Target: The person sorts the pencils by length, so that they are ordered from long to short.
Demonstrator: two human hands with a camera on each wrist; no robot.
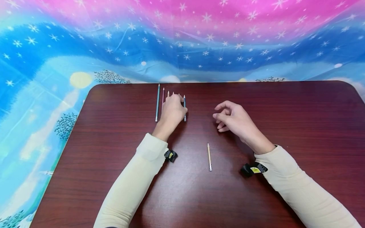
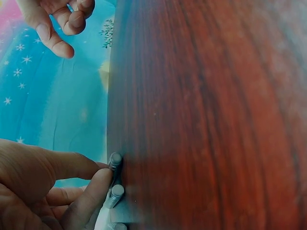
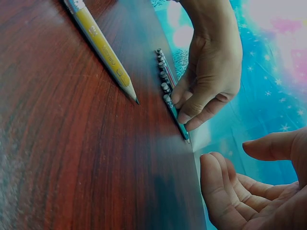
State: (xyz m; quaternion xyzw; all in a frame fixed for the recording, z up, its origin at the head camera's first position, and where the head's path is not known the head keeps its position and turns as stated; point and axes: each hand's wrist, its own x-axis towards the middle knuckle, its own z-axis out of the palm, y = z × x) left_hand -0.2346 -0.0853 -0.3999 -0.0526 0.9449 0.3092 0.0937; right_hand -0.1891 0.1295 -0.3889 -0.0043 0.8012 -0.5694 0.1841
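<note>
My left hand (image 1: 173, 106) is over a row of several pencils laid side by side near the table's far edge. Its thumb and fingers pinch the rightmost one, a blue-green pencil (image 3: 174, 114), which lies on the table. At the row's left end are a longer teal pencil (image 1: 157, 103) and a dark red pencil (image 1: 163, 98); the hand partly covers those in the middle. My right hand (image 1: 235, 118) hovers to the right of the row with fingers loosely bent and nothing in them. Nearer to me lies a short yellow pencil (image 3: 103, 46), its sharpened tip pointing away from me.
Everything lies on a dark red-brown wooden table (image 1: 308, 126) with rounded far corners. Behind it hangs a blue and pink cloth (image 1: 182, 41) with snowflakes. Each sleeve cuff carries a small black wrist camera (image 1: 171, 155).
</note>
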